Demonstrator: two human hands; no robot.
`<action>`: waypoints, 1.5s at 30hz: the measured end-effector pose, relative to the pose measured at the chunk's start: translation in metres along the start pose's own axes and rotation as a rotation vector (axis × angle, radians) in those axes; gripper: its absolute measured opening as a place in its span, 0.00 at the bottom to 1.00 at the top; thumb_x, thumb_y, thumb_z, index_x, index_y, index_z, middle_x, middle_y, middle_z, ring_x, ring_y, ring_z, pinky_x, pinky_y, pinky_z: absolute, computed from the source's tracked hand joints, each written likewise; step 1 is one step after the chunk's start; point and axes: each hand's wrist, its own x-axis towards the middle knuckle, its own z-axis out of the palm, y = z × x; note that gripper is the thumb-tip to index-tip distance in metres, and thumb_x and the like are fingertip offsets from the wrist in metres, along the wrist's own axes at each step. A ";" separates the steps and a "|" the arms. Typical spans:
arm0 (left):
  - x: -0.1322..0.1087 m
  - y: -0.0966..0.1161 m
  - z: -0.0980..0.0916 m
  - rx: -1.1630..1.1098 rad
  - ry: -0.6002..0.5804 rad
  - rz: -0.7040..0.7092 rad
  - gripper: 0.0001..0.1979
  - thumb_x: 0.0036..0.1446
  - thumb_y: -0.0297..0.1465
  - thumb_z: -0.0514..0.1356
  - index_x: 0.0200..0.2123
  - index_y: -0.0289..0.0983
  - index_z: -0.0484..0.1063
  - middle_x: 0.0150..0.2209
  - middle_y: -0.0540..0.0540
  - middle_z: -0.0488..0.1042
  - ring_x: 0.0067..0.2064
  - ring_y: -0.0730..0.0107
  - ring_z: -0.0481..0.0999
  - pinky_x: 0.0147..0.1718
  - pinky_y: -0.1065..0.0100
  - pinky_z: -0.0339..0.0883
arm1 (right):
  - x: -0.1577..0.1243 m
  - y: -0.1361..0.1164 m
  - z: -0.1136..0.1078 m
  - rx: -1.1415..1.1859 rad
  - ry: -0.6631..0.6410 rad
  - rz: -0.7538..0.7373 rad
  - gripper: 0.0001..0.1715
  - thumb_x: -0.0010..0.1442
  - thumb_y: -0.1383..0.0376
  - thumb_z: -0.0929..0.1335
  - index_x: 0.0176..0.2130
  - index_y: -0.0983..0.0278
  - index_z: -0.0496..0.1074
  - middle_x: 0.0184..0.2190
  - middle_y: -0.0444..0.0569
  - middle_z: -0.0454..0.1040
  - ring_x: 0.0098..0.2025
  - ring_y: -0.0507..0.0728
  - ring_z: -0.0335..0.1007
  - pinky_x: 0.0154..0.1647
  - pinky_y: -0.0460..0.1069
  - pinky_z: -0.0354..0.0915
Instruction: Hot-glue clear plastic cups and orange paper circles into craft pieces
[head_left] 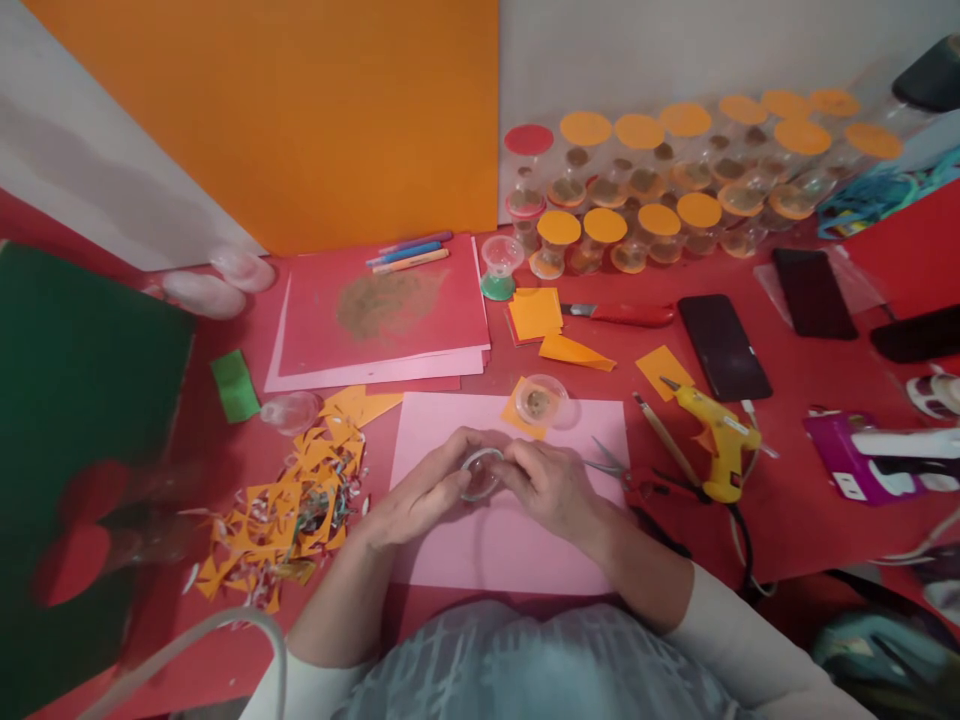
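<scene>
My left hand (420,495) and my right hand (551,485) meet over a pink sheet of paper (510,540) on the red table. Both are closed around a small clear plastic cup (480,473), held between the fingertips with its round rim showing. Just beyond my hands, another clear cup with brownish contents (538,400) stands on an orange paper square at the far edge of the pink sheet. Scissors (622,470) lie just right of my right hand.
A pile of orange paper scraps (296,510) lies to the left. A yellow glue gun (716,430), two dark phones (724,345), a red-handled knife (622,314) and orange paper pieces (536,312) lie on the right. Several orange-lidded clear cups (675,190) line the back.
</scene>
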 end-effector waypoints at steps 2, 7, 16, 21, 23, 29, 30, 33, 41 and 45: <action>0.001 -0.001 0.001 -0.028 0.008 -0.008 0.30 0.67 0.56 0.49 0.52 0.36 0.64 0.37 0.47 0.70 0.33 0.69 0.64 0.32 0.67 0.63 | 0.000 0.001 -0.001 -0.008 -0.045 0.021 0.33 0.77 0.49 0.51 0.35 0.59 0.73 0.24 0.47 0.78 0.26 0.55 0.74 0.28 0.47 0.58; 0.002 0.001 0.004 -0.121 0.044 -0.020 0.25 0.67 0.54 0.51 0.46 0.37 0.65 0.34 0.49 0.68 0.29 0.72 0.62 0.28 0.69 0.61 | 0.004 0.001 -0.009 0.097 -0.188 0.090 0.30 0.77 0.50 0.52 0.34 0.59 0.71 0.23 0.44 0.76 0.26 0.55 0.73 0.29 0.47 0.59; 0.002 0.001 0.001 -0.037 0.103 -0.074 0.26 0.65 0.56 0.51 0.44 0.38 0.66 0.33 0.50 0.66 0.30 0.71 0.61 0.30 0.68 0.60 | 0.002 0.002 -0.005 0.218 -0.218 0.167 0.13 0.67 0.51 0.70 0.37 0.58 0.71 0.27 0.40 0.78 0.27 0.53 0.72 0.28 0.46 0.57; 0.003 0.001 0.002 -0.009 0.094 -0.061 0.26 0.66 0.56 0.49 0.43 0.37 0.66 0.31 0.52 0.64 0.31 0.71 0.61 0.33 0.67 0.61 | 0.005 -0.003 -0.009 0.207 -0.258 0.206 0.14 0.69 0.57 0.68 0.32 0.58 0.69 0.22 0.38 0.75 0.26 0.53 0.71 0.29 0.47 0.55; 0.003 0.003 0.002 0.011 0.098 -0.065 0.27 0.66 0.56 0.49 0.43 0.37 0.66 0.31 0.51 0.65 0.31 0.70 0.62 0.34 0.66 0.61 | 0.007 -0.005 -0.013 0.255 -0.296 0.218 0.15 0.71 0.58 0.67 0.31 0.58 0.68 0.20 0.37 0.74 0.25 0.53 0.71 0.29 0.46 0.57; 0.005 0.008 0.003 0.061 0.091 -0.007 0.23 0.66 0.53 0.53 0.45 0.37 0.66 0.37 0.47 0.72 0.36 0.67 0.69 0.39 0.64 0.67 | 0.006 -0.002 -0.010 0.135 -0.249 0.196 0.15 0.71 0.57 0.66 0.33 0.59 0.70 0.24 0.41 0.77 0.28 0.54 0.74 0.30 0.47 0.58; 0.005 0.008 0.004 0.070 0.086 0.009 0.22 0.65 0.51 0.56 0.46 0.37 0.66 0.39 0.45 0.73 0.38 0.66 0.71 0.40 0.63 0.68 | 0.006 -0.001 -0.008 0.103 -0.234 0.187 0.14 0.71 0.56 0.66 0.34 0.59 0.71 0.26 0.42 0.78 0.29 0.55 0.74 0.30 0.47 0.58; 0.005 0.004 0.006 0.137 0.111 0.054 0.20 0.59 0.43 0.66 0.48 0.39 0.66 0.47 0.43 0.73 0.43 0.65 0.74 0.43 0.62 0.71 | 0.007 0.000 -0.006 0.066 -0.221 0.181 0.13 0.71 0.56 0.67 0.35 0.58 0.73 0.29 0.44 0.81 0.29 0.55 0.76 0.29 0.47 0.58; 0.004 0.002 0.002 0.381 0.143 0.068 0.19 0.58 0.36 0.66 0.51 0.40 0.67 0.45 0.45 0.76 0.41 0.65 0.77 0.42 0.62 0.74 | 0.009 0.000 -0.001 0.019 -0.180 0.151 0.11 0.71 0.58 0.68 0.36 0.58 0.74 0.29 0.43 0.81 0.31 0.55 0.78 0.31 0.47 0.63; 0.006 0.010 0.000 0.428 0.166 0.053 0.20 0.56 0.39 0.68 0.48 0.38 0.69 0.41 0.46 0.77 0.38 0.65 0.77 0.40 0.63 0.74 | 0.004 -0.003 -0.016 -0.015 -0.147 0.094 0.08 0.70 0.60 0.68 0.39 0.58 0.75 0.34 0.47 0.82 0.35 0.56 0.79 0.35 0.47 0.66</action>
